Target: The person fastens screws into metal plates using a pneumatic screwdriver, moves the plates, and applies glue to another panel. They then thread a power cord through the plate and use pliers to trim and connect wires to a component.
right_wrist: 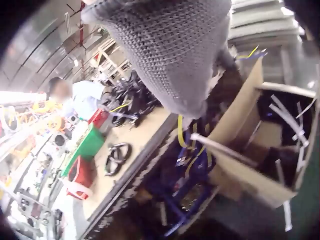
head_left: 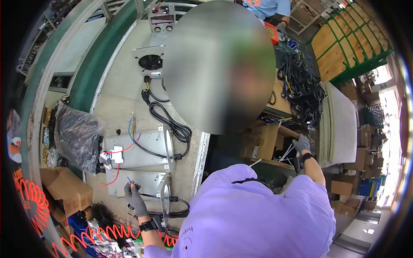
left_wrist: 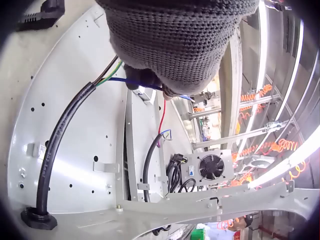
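Note:
My gloved left hand (head_left: 137, 200) pinches the end of a blue wire (left_wrist: 135, 81) between thumb and fingers. The wire comes out of a black power cable (left_wrist: 62, 132), beside its brown and green-yellow wires. The cable passes through a black grommet (left_wrist: 39, 218) in a bent sheet-metal panel (left_wrist: 75, 155). Off to the right, my gloved right hand (head_left: 302, 144) is over the side of an open cardboard box (right_wrist: 250, 172) holding white strips. Yellow wires (right_wrist: 181, 131) show right at its fingertips in the right wrist view; I cannot tell whether they are held.
A second metal panel (head_left: 140, 148) with a red wire and white connector lies beyond the first. Coiled black cable (head_left: 172, 124) and a fan unit (head_left: 150, 62) are farther up the bench. Orange coiled hose (head_left: 99, 232) crosses the near side. Another person's hand (head_left: 282, 28) is at the far end.

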Demonstrator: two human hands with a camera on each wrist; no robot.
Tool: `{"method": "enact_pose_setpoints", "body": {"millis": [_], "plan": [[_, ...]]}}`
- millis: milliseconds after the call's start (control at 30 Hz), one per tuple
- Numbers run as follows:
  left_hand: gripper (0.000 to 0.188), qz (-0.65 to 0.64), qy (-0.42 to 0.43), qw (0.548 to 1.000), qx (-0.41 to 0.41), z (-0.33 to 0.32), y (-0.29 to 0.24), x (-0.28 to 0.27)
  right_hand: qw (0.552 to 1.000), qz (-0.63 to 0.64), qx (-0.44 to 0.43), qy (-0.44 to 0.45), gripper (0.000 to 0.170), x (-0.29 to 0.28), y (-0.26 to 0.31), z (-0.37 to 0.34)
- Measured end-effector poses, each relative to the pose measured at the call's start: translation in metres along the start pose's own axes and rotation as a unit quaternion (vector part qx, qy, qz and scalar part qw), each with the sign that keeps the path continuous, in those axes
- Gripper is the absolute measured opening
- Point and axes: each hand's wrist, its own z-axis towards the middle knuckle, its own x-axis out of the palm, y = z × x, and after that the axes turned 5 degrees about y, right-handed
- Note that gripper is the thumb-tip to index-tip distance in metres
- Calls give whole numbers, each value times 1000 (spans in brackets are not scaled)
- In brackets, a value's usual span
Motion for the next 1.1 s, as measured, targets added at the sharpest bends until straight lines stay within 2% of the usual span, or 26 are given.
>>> {"method": "enact_pose_setpoints", "body": {"millis": [33, 67, 133, 167, 233, 300, 333, 433, 467, 500, 533, 567, 633, 667, 700, 733, 767, 833, 900, 967, 1033, 1100], "plan": [[15, 12, -19, 999, 35, -1, -2, 1, 999, 2, -34, -30, 38, 2, 19, 23], [15, 18, -30, 999, 34, -1, -6, -1, 991, 54, -90, -84, 33, 4, 39, 47], [15, 234, 16, 965, 119, -3, -17, -8, 979, 77, -134, -136, 31, 10, 80, 99], [15, 189, 29, 980, 55, -5, -26, -6, 970, 90, -162, -155, 30, 15, 100, 123], [16, 138, 34, 989, -45, -7, -41, 1, 974, 116, -138, -134, 30, 13, 146, 154], [19, 136, 32, 988, -63, -4, -39, -1, 981, -12, -159, -113, 33, 32, 161, 194], [21, 119, 23, 991, -49, -2, -40, 1, 982, -3, -158, -103, 40, 31, 170, 199], [23, 57, 6, 995, -86, 1, -35, 1, 977, 1, -163, -139, 50, 47, 159, 233], [22, 47, 6, 994, -102, 1, -37, 1, 964, -24, -243, -103, 48, 79, 129, 288], [22, 34, 9, 993, -115, 3, -39, 2, 983, 123, -135, 16, 41, 54, 137, 267], [22, 34, -1, 993, -115, 4, -38, 1, 947, 256, -75, 182, 25, 41, 139, 265], [22, 0, -8, 992, -124, 4, -36, 0, 917, -53, -393, 36, 15, 10, 147, 228], [22, -43, -25, 990, -132, 6, -32, -2, 863, 18, -505, -10, 13, -3, 164, 215], [22, -41, -35, 991, -120, 5, -30, -4, 859, 280, -416, 107, 18, -30, 203, 171], [22, -39, -43, 992, -109, 4, -29, -6, 779, 514, -286, 217, 23, -66, 252, 109], [22, -72, -55, 990, -103, 3, -31, -7, 748, 519, -346, 227, 29, -98, 289, 66], [22, -80, -62, 989, -105, 2, -31, -8, 714, 521, -404, 237, 36, -126, 320, 27], [21, -117, -81, 985, -100, -1, -31, -13, 723, 464, -462, 221, 43, -173, 375, -47], [20, -153, -110, 977, -100, -6, -31, -17, 670, 458, -516, 274, 45, -182, 428, -109], [21, -205, -115, 966, -106, -11, -24, -24, 581, 385, -597, 396, 55, -174, 473, -172], [21, -248, -159, 950, -101, -15, -19, -27, 531, 203, -744, 350, 64, -154, 507, -236], [23, -319, -154, 930, -97, -19, -12, -31, 547, 19, -777, 312, 66, -135, 535, -296]]}}
